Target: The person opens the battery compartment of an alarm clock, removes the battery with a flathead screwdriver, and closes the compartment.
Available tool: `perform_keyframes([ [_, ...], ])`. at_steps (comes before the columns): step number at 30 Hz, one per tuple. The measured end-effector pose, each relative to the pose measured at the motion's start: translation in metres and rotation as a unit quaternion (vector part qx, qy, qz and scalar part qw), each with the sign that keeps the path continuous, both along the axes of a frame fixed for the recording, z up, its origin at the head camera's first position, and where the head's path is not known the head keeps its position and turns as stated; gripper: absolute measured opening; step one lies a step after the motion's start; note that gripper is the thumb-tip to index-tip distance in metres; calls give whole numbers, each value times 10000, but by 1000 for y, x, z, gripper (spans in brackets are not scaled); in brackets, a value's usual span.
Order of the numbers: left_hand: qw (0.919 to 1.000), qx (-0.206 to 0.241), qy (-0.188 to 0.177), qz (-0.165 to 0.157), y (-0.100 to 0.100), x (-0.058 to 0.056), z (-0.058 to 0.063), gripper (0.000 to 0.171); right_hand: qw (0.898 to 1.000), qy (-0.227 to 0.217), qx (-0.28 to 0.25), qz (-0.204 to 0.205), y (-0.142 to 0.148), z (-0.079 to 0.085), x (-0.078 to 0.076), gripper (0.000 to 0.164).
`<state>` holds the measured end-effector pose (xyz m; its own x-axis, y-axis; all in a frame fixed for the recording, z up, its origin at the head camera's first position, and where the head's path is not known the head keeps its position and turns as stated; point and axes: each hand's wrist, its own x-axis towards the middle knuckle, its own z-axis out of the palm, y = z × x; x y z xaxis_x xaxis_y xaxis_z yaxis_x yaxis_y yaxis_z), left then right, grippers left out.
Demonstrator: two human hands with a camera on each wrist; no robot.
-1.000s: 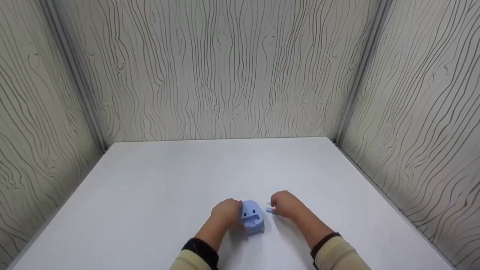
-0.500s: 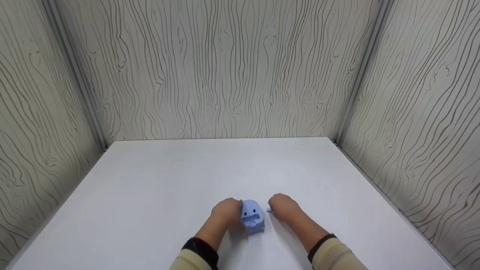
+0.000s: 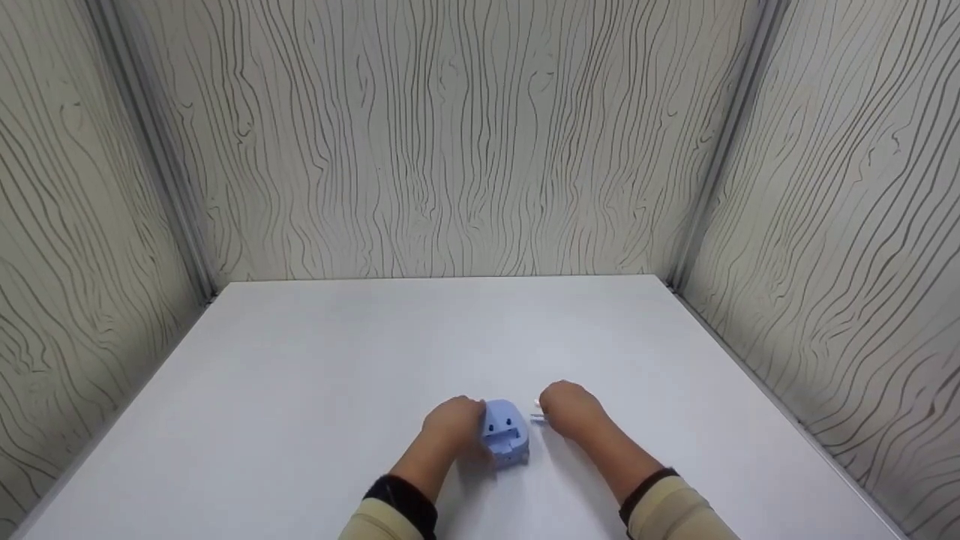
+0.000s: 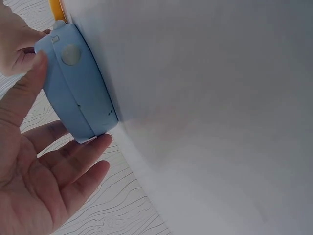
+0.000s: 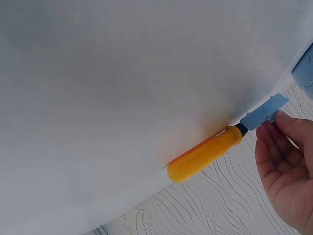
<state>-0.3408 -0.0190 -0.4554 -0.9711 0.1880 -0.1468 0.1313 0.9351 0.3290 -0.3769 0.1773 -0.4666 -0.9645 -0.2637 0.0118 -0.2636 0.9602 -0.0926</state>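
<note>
My left hand [image 3: 454, 424] grips a light blue plastic device [image 3: 506, 435] by its left side on the white table. Two dark holes and an uncovered recess show on its upper face. In the left wrist view, the thumb lies against one side of the device [image 4: 76, 83] and fingers reach around its end. Just right of it, my right hand [image 3: 571, 411] pinches a small light blue cover [image 5: 264, 112] between thumb and fingers. The cover has little tabs along its edges and is apart from the device.
A yellow-handled screwdriver [image 5: 205, 154] lies on the table close to the cover, its tip hidden; the right hand mostly blocks it in the head view. Pale wood-grain panels [image 3: 450, 142] surround the white tabletop [image 3: 360, 352] at the back and sides.
The right hand has dipped slightly and come back up, turning the cover so that its thin edge now shows in the head view. The left hand and the device have stayed in place.
</note>
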Motion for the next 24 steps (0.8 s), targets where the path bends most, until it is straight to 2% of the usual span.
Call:
perform_keyframes([
  [7,10000,36,-11,-27,-2,1,1,75,9979,411,-412,281,-1,14,6,10],
  [11,9999,97,-64,-11,-2,1,3,78,9971,340,-562,374,-7,25,10,11],
  [17,9998,69,-168,16,-2,-1,4,77,9956,331,-503,722,-20,35,21,10],
  [24,9999,-75,-120,-81,-2,-3,2,74,9916,305,-356,1202,-36,37,35,13],
])
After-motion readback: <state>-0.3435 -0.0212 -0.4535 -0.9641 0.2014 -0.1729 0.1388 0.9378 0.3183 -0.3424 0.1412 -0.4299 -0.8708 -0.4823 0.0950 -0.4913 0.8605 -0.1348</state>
